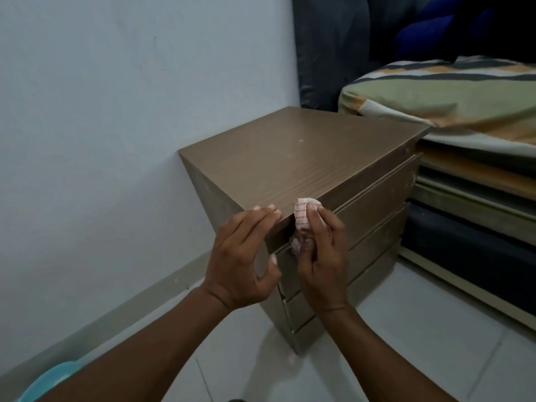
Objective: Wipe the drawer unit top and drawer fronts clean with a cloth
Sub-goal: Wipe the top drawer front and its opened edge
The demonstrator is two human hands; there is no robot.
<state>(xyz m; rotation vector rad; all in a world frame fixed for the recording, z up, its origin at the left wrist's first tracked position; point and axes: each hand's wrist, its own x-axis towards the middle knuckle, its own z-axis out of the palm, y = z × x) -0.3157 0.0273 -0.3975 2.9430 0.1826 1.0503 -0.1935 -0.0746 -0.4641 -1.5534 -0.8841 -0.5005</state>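
A brown wood-grain drawer unit (pixel 298 158) stands against the wall, its stacked drawer fronts (pixel 377 204) facing right. My right hand (pixel 322 256) grips a bunched white cloth with red stripes (pixel 390 211) pressed on the near front top edge, above the top drawer. My left hand (pixel 243 256) rests on the unit's near corner, fingertips on the top, thumb on the side, holding nothing.
A pale wall (pixel 116 111) runs along the left with a skirting strip. A bed with a striped sheet (pixel 449 94) lies close to the unit's far side. White floor tiles (pixel 420 329) spread to the right. A turquoise object (pixel 49 381) sits at the bottom left.
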